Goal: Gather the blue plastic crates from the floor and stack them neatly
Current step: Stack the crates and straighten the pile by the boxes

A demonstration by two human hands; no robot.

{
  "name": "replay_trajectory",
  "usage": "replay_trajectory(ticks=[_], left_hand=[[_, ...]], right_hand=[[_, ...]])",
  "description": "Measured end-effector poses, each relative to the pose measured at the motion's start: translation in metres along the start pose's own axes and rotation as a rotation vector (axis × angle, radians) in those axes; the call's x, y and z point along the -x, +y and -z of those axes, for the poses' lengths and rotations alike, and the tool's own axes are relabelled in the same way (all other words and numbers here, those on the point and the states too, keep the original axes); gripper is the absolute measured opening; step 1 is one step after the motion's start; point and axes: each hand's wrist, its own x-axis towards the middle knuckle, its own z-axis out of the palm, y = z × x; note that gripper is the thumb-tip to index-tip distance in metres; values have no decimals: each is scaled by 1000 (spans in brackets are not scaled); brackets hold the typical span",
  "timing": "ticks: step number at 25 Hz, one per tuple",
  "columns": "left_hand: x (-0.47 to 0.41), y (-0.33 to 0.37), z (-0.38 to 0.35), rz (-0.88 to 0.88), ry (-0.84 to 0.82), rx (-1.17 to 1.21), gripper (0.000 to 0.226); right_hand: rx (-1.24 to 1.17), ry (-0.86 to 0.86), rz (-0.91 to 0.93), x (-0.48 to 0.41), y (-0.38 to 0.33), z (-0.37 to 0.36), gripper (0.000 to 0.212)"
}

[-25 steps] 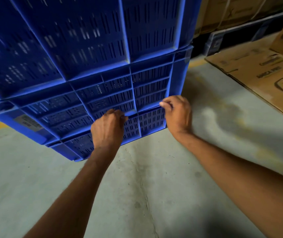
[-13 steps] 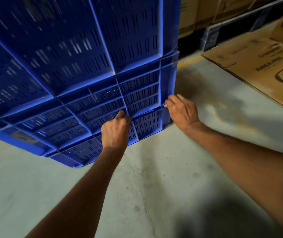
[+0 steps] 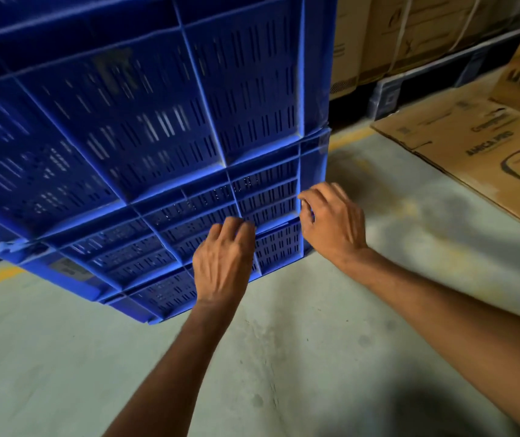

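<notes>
- Pressing curled left hand (image 3: 222, 263) on lower crate (image 3: 189, 234), mid-frame; no closed grip.
- Hooking right hand (image 3: 331, 220) at its right corner, long axis running left.

Blue slotted crates (image 3: 157, 121), grey floor (image 3: 63, 357)

— Identify the location type.
— Warehouse or storage facility. Indicators: bare concrete floor (image 3: 299, 357) with a painted yellow line (image 3: 348, 141) along its far edge; strapped cardboard cartons (image 3: 416, 29) stored on a dark pallet (image 3: 422, 86); flattened cardboard sheets (image 3: 485, 146) laid on the floor.
— Further indicators?
— Large blue plastic crates (image 3: 145, 121) with slotted walls, nested in a stack, of the industrial bulk-handling type.
</notes>
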Motion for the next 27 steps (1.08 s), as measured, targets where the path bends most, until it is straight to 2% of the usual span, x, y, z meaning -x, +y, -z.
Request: replay_trajectory(ticks=[2, 4, 7, 9, 11, 17, 21, 27], left_hand=[[-21, 3, 23, -30, 263, 43, 11], [-48, 9, 48, 36, 409, 77, 15], [-75, 13, 62, 118, 326, 123, 22], [-76, 7, 59, 117, 247, 99, 23], [-73, 3, 56, 86, 216, 49, 26], [-82, 1, 50, 48, 311, 54, 8], [-81, -5, 43, 0, 359, -4, 6], [-81, -6, 52, 37, 233, 49, 14]], right_hand=[[-64, 128, 68, -22, -11, 22, 15], [-72, 161, 81, -51, -18, 39, 23], [12, 162, 34, -81, -14, 56, 23], [30, 82, 84, -83, -6, 58, 17], [2, 9, 120, -78, 1, 57, 23], [110, 77, 182, -91, 14, 51, 23], [96, 148, 248, -91, 17, 50, 25], [159, 107, 239, -89, 6, 55, 25]])
